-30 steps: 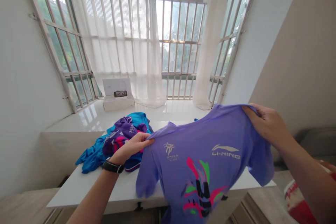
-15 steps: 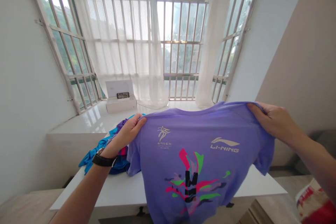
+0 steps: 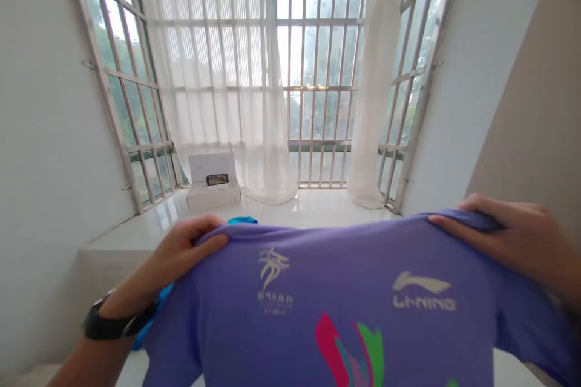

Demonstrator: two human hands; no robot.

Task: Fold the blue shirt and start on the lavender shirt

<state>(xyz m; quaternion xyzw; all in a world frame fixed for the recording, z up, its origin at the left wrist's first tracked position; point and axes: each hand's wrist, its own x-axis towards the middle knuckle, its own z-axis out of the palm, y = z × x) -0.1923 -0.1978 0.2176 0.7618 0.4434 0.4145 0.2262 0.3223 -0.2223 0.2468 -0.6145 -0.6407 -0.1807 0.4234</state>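
A purple T-shirt (image 3: pixel 345 272) hangs spread wide between my two hands, its printed front toward me. Pale logos sit on the chest, with pink and green shapes below; the lower part runs out of the picture. My left hand (image 3: pixel 193 245), with a black watch (image 3: pixel 109 320) at the wrist, is closed on one shoulder. At the other shoulder my right hand (image 3: pixel 512 233) pinches the cloth, slightly blurred. Behind the shirt, bits of blue fabric (image 3: pixel 242 220) show; the rest of it is hidden.
On the white window ledge (image 3: pixel 113 239) stands a white open box (image 3: pixel 213 193) with a phone (image 3: pixel 217 179) leaning in it. Sheer curtains (image 3: pixel 218 72) and barred windows lie beyond. A white tabletop (image 3: pixel 515 369) shows beneath the shirt.
Both hands have come closer to me and spread wider apart, bringing the shirt nearer and stretching its top edge straighter. The view has tilted up, and the shirt now covers most of the blue fabric.
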